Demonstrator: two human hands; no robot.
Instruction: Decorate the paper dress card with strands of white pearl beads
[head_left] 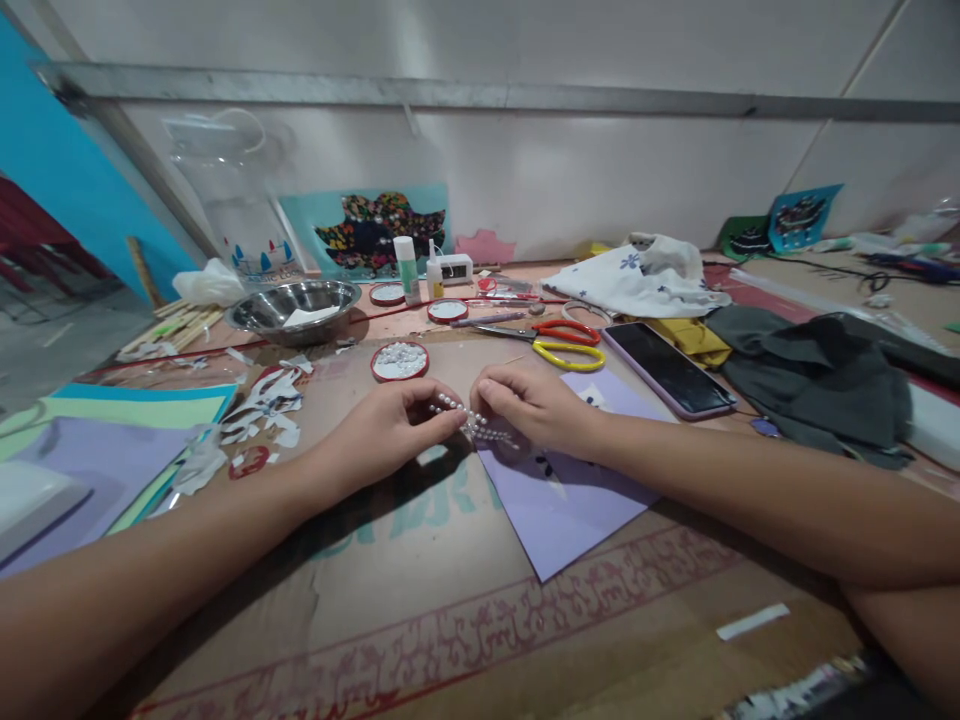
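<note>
Between my two hands is a string of white pearl beads [491,434], partly hidden by the fingers. My left hand [394,425] pinches one part of the strand between thumb and fingertips. Close beside it, my right hand [529,405] is closed with its fingers curled on the beads. Under the right hand lies a purple sheet of paper [555,530] bearing small dark and white pieces. Just beyond the left hand, a red-rimmed lid [375,374] holds loose white beads. Scissors [566,345] with red and yellow handles rest behind the right hand.
A steel bowl [262,322] and a water jug [240,200] stand back left. Near them are a glue stick [406,265] and a small glue bottle [435,275]. A phone [667,370], white cloth [637,285] and dark cloth [817,375] lie right. Coloured paper [127,460] and scraps [266,405] lie left.
</note>
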